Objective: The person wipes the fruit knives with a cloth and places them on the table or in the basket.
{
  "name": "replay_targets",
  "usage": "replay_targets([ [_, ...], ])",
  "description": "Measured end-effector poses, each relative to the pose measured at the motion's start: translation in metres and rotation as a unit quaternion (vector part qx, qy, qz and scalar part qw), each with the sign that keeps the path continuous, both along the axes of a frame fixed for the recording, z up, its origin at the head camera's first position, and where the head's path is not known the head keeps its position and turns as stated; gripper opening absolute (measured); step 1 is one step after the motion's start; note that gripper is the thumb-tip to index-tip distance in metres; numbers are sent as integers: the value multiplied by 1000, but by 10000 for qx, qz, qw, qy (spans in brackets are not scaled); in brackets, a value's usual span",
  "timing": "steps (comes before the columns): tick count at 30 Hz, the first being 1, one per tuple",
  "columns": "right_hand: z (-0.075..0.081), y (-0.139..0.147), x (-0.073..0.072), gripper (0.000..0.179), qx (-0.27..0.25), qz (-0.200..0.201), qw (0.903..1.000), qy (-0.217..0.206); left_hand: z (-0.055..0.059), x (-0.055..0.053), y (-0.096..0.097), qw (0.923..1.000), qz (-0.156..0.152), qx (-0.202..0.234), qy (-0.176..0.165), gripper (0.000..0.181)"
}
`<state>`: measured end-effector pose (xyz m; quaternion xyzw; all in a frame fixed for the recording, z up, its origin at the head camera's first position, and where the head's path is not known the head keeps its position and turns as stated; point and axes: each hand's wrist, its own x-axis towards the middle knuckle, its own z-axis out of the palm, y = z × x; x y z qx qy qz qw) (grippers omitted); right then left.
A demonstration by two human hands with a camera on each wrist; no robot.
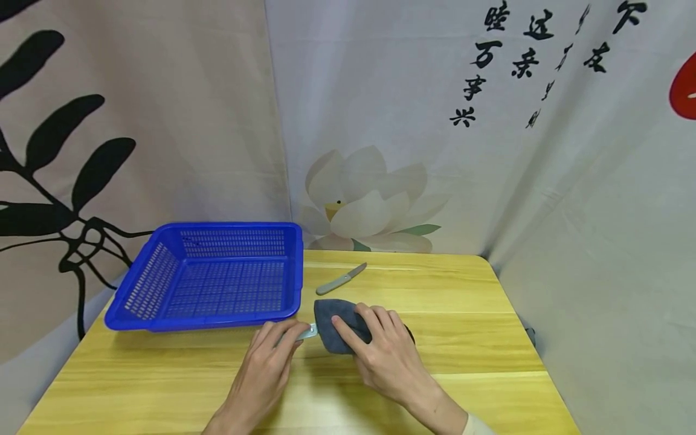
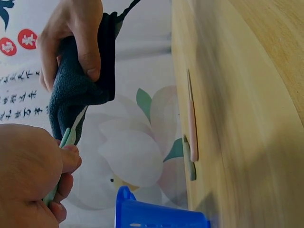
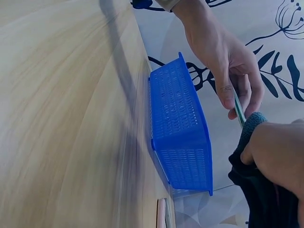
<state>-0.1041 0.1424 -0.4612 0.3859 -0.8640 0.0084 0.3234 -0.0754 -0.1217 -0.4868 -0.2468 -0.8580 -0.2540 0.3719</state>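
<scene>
My left hand (image 1: pixel 263 362) grips the pale green handle of a knife (image 1: pixel 308 332) in front of the basket. A dark blue-grey cloth (image 1: pixel 328 326) is folded over the other end of this knife, hiding most of its blade. Fingers and thumb of my right hand (image 1: pixel 386 356) pinch the cloth from above. Between the hands, a short pale stretch of the knife (image 2: pixel 78 121) shows in the left wrist view. Both hands are held above the table.
A blue plastic basket (image 1: pixel 203 326) stands at the table's left. Behind the cloth, a small knife with a grey-green handle (image 1: pixel 334 285) lies on the wooden table (image 1: pixel 462 350). The left wrist view also shows a pink-handled knife (image 2: pixel 193 133) beside it. Printed curtains (image 1: pixel 380 90) hang behind.
</scene>
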Motion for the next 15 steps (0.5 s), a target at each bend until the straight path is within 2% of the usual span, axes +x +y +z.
replay_targets([
  [4, -1, 3, -2, 66, -26, -22, 10000, 28, -1, -1, 0, 10000, -14, 22, 81, 39],
  [8, -3, 7, -4, 67, -13, -82, 10000, 38, -2, -2, -1, 10000, -55, 34, 51, 26],
  [15, -5, 11, -8, 68, 24, -271, 9996, -46, -4, -3, -3, 9999, -50, 95, -12, 40],
])
